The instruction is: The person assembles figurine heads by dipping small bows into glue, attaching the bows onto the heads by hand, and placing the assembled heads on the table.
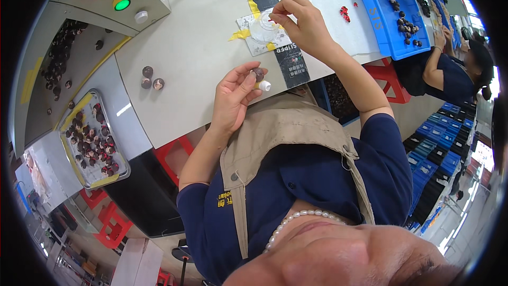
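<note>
My left hand is closed around a small dark brown ball-shaped piece, held between thumb and fingers near the table's front edge. A small yellow bottle with a white cap shows beside those fingers; whether the same hand grips it I cannot tell. Farther forward, my right hand pinches a tiny red piece over a clear round dish. That dish sits on a pale sheet fixed with yellow tape. Left of my left hand, several brown balls with pale faces lie on the table.
A grey machine with red and green lights stands at the left. Below it, a metal tray holds many brown balls. At the right are red pieces and a blue bin with more balls. Another person sits beyond.
</note>
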